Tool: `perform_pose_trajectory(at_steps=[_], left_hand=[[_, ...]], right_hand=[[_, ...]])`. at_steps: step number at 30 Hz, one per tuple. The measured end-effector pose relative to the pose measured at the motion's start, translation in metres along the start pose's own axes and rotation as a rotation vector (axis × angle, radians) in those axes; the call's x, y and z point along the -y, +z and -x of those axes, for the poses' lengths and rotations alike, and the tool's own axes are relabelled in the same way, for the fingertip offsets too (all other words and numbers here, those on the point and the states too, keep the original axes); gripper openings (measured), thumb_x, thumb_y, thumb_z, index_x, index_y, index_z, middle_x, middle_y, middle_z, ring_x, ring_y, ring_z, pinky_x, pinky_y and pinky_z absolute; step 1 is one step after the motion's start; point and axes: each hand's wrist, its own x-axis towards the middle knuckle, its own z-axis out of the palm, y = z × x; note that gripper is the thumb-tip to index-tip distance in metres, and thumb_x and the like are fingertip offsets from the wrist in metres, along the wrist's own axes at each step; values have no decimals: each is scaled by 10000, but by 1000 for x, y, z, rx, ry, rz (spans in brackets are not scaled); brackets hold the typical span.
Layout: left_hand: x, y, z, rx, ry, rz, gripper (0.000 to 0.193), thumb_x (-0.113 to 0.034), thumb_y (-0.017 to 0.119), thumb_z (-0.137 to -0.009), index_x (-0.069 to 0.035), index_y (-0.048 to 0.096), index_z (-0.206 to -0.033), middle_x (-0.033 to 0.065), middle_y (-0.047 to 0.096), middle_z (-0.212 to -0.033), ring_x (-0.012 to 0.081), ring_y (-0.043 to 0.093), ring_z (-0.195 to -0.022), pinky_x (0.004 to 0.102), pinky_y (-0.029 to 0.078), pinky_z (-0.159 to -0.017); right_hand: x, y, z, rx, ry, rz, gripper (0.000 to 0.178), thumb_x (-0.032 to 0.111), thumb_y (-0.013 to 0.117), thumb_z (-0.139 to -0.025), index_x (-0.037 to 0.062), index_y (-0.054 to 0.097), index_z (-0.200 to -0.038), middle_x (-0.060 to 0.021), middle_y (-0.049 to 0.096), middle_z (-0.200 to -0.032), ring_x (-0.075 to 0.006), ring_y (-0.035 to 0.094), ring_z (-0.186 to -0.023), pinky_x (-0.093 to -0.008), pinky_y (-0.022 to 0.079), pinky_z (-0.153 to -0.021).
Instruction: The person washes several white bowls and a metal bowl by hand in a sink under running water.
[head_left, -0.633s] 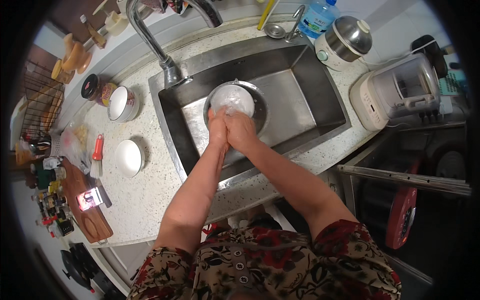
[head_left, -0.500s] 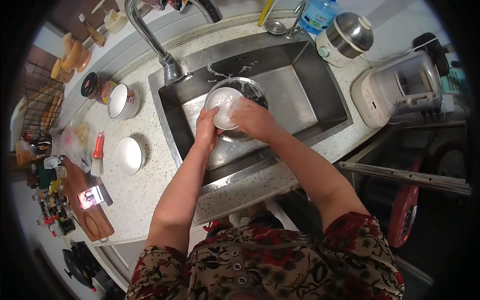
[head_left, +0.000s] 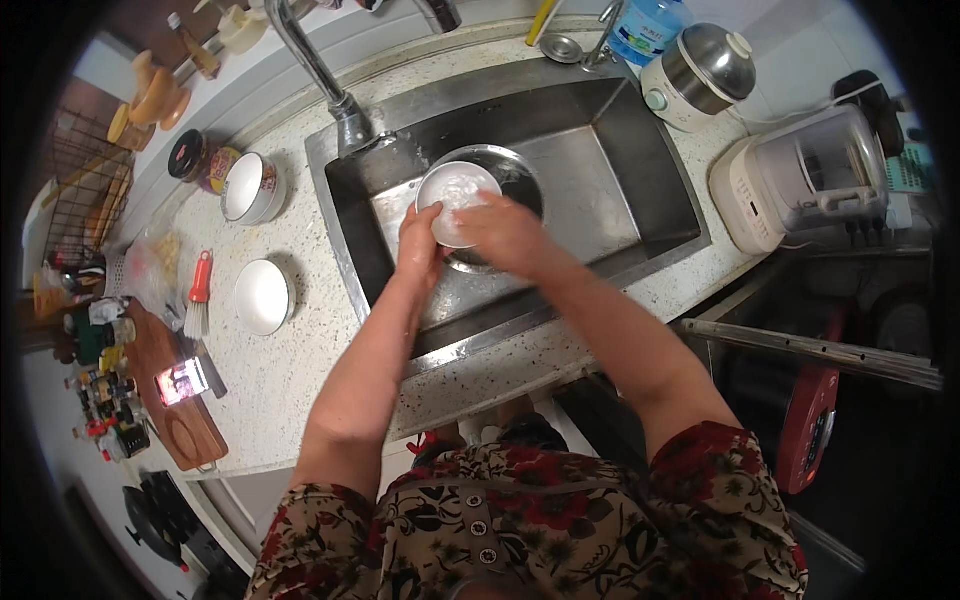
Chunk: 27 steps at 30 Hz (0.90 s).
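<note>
The right hand (head_left: 507, 237) has parted from the left hand (head_left: 420, 238), whose grip clasps the white bowl (head_left: 453, 190); the right's is unclear.

a pale speckled counter (head_left: 265, 385) stands beside a white tiled wall (head_left: 790, 80).

1 round white bowl (head_left: 450, 188), glistening inside, mouth up over a metal basin (head_left: 522, 182).

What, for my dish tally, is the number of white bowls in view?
3: the held bowl in the left hand, the near bowl beside the brush, and the far bowl by the jar; more may be nested under that bowl.
</note>
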Motion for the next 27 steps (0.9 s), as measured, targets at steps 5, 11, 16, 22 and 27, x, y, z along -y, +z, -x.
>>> perform_pose_trajectory(at_steps=[5, 11, 16, 22, 27], left_hand=[[25, 15, -2, -135, 121, 158, 358, -205, 548, -883, -79, 469, -1209, 107, 581, -1055, 190, 589, -906, 332, 500, -732], [11, 15, 14, -56, 127, 59, 399, -214, 553, -899, -71, 415, -1245, 125, 568, -1074, 223, 572, -954, 378, 483, -812], [-9, 2, 20, 19, 1, -39, 370, -262, 517, -904, -70, 429, -1208, 113, 572, -1050, 212, 582, -956, 359, 510, -728], [20, 12, 14, -111, 69, 88, 375, -221, 525, -865, -88, 448, -1208, 104, 573, -1048, 208, 590, -931, 371, 529, -688], [6, 7, 28, -73, 130, -19, 361, -172, 526, -850, -75, 473, -1193, 94, 592, -1021, 186, 602, -888, 302, 524, -641]], right_hand=[[53, 22, -31, 474, 812, 84, 150, 161, 593, -767, 105, 668, -884, -75, 677, -942, -256, 631, -908, -406, 455, -923], [29, -3, -18, 418, 444, 39, 122, 137, 604, -742, 91, 655, -843, -87, 669, -956, -280, 621, -900, -413, 468, -859], [13, 7, 9, -17, 30, -47, 136, 103, 585, -729, 67, 661, -837, -109, 673, -889, -305, 625, -860, -410, 482, -808], [50, 14, -18, 338, 543, 1, 169, 129, 569, -772, 64, 659, -899, -112, 665, -960, -281, 623, -927, -417, 458, -903], [36, 3, -6, 326, 394, -4, 264, 123, 582, -752, 44, 642, -998, -115, 661, -1018, -294, 610, -990, -417, 441, -929]])
